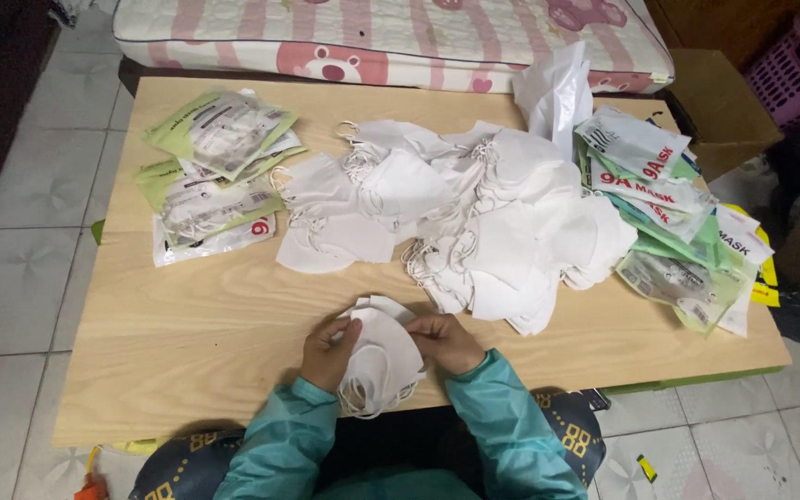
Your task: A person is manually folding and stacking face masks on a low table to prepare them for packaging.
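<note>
Both hands work at the near edge of a pale wooden table (187, 333), close together over a small stack of white folded face masks (383, 356). The left hand (329, 352) grips the stack's left side, fingers curled around the edge with the thumb on top. The right hand (443, 341) pinches the stack's right edge between thumb and fingers. The stack sits between the 2 hands and partly overhangs the table edge toward the person's body, with thin ear loops dangling beneath it. Teal sleeves (502, 417) cover both forearms.

Just beyond the hands, farther across the table, a big loose heap of white masks (474, 222) spreads out, many overlapping, their elastic loops tangled here and there. Beyond and to the left of the left hand lies a pile of green-and-clear flat packets (215, 167), each seemingly holding a mask. Beyond and to the right of the right hand sits a second, messier pile of packets (678, 222), white and green with red lettering, some hanging near the table's right edge. A crumpled white plastic bag (556, 93) stands behind the heap, at the far side.

Past the table lies a pink-and-white striped mattress (391, 37). Well to the right of the right hand are a cardboard box (719, 106) and a purple plastic basket (798, 74) on the tiled floor (11, 278).
</note>
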